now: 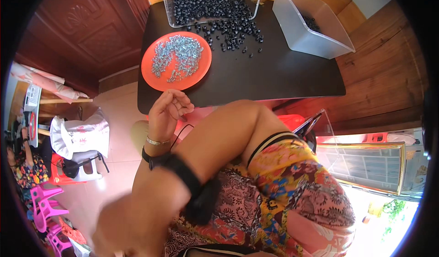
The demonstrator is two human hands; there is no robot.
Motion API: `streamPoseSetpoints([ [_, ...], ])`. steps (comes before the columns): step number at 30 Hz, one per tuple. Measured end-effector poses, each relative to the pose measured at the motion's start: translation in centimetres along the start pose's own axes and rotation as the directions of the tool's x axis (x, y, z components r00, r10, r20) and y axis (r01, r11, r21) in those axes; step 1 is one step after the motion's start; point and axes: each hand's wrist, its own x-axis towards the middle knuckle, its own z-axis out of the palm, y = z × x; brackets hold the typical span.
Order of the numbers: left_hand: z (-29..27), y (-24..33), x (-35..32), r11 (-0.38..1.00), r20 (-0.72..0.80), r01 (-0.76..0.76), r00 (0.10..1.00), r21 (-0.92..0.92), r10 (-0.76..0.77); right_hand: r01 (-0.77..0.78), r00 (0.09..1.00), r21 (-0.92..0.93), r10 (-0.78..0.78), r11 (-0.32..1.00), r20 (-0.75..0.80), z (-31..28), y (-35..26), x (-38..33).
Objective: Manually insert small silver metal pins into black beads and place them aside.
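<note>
My left hand (170, 109), with a bracelet at the wrist, is raised at the table's near edge, just below a red-orange plate (151, 76). Its fingers are loosely curled, and I see nothing in the palm. On the plate lie many small silvery metal pieces (180, 56). My right arm crosses over the left forearm, a black strap round its wrist. My right hand (121, 227) is at the lower left, smeared by motion, so its fingers cannot be made out. Beyond the plate, small round black parts (235, 33) spill from a clear bin (168, 10).
A dark table (283, 76) bears these things. A translucent bin (315, 40) with some black parts inside stands at its right. At the left are a white sack (82, 136), pink stools (43, 206) and another person (29, 165). A wooden panel (384, 74) borders the right.
</note>
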Motion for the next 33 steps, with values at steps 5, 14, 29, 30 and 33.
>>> streamPoseSetpoints([
  [5,-2.5,-1.4,-0.6,0.998,0.013,-0.068,0.998,-0.003,0.068,-0.113,0.97,-0.764,-0.097,0.635,-0.224,-12.2,-0.5,-7.5],
  [14,-0.1,-0.4,-0.1,1.0,-0.008,-0.004,1.0,-0.001,0.004,-0.854,0.451,-0.512,0.356,-0.094,-0.818,-30.3,-4.3,-25.0],
  [29,-0.2,-0.6,-0.1,0.999,-0.024,-0.019,1.0,0.027,0.02,-0.696,0.503,-0.709,0.628,-0.114,-0.594,-28.9,0.6,-26.4],
  [30,-0.2,-0.7,-0.1,0.999,-0.019,-0.021,1.0,0.025,0.022,-0.694,0.512,-0.71,0.613,-0.117,-0.602,-28.8,0.6,-26.5],
  [33,-0.2,-0.6,-0.1,0.999,-0.022,-0.021,1.0,0.035,0.022,-0.672,0.504,-0.722,0.612,-0.165,-0.609,-28.4,0.3,-26.3],
])
